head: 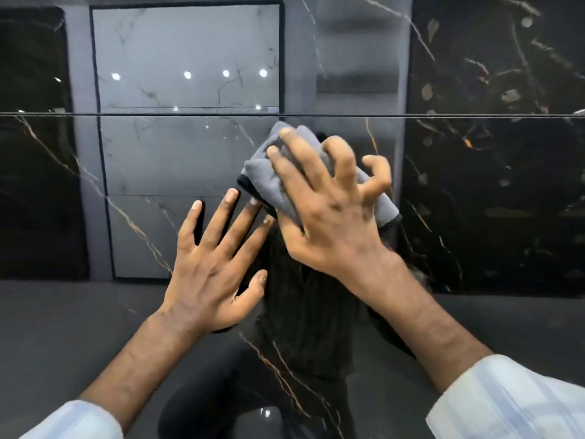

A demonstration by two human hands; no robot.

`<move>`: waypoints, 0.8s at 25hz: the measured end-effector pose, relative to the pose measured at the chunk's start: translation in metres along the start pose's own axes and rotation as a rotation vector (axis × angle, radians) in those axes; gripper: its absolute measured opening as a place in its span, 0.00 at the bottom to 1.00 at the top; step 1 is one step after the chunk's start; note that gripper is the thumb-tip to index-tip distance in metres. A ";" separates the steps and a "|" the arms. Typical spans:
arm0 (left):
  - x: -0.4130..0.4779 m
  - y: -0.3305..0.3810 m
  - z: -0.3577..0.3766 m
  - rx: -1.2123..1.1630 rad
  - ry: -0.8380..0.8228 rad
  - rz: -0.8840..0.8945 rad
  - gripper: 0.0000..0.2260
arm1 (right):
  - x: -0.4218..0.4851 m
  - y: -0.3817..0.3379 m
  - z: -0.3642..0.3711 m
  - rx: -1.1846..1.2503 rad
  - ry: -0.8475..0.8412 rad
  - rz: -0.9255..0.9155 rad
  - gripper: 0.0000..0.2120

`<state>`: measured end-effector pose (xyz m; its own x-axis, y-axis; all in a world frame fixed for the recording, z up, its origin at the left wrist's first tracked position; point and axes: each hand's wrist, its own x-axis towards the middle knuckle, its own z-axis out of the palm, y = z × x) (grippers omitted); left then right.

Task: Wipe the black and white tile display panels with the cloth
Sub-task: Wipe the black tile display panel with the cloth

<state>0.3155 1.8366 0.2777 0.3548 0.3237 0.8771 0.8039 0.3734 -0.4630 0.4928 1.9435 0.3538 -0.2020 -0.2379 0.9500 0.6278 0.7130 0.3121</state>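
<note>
- My right hand [329, 210] is pressing down right of the frame's centre, fingers spread and curled, clamped over the grey cloth [269, 182].
- The cloth is sitting bunched between my palm and the glossy black tile panel [364, 327], a dark edge showing at its lower left, and its far corner is poking up just below the seam [443, 115].
- My left hand [215, 264] is lying flat on the same panel, lower centre of the frame, fingers apart and holding nothing.
- My left fingertips [232, 194] are reaching up just beside the cloth's lower edge; I cannot tell whether they are touching it.
- Both white sleeves [512, 400] are showing at the bottom corners of the frame.
- The black panel is carrying thin gold and white veins running diagonally under and around my hands.
- The seam is crossing the whole frame as one thin dark line just above my right hand, splitting this panel from the one above.
- The shiny surface is reflecting a white marble tile panel [186, 58] in the upper left of the frame, with small bright light spots [187, 74] on it.
- Dark panels [493, 153] with pale flecks are showing in the reflection at the right edge.
</note>
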 end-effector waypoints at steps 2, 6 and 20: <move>-0.002 0.002 -0.001 0.001 0.001 -0.010 0.32 | -0.003 0.016 0.001 -0.048 0.002 -0.059 0.28; -0.002 0.001 -0.001 -0.013 0.003 -0.011 0.32 | 0.006 0.064 -0.011 -0.086 0.083 0.506 0.27; -0.067 -0.023 -0.002 -0.268 0.006 0.244 0.31 | -0.063 -0.029 0.001 -0.152 0.178 0.796 0.28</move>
<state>0.2740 1.8039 0.2298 0.5536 0.3695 0.7463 0.7919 0.0441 -0.6091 0.4863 1.9387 0.2853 0.4598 0.1903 0.8674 0.6303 0.6181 -0.4697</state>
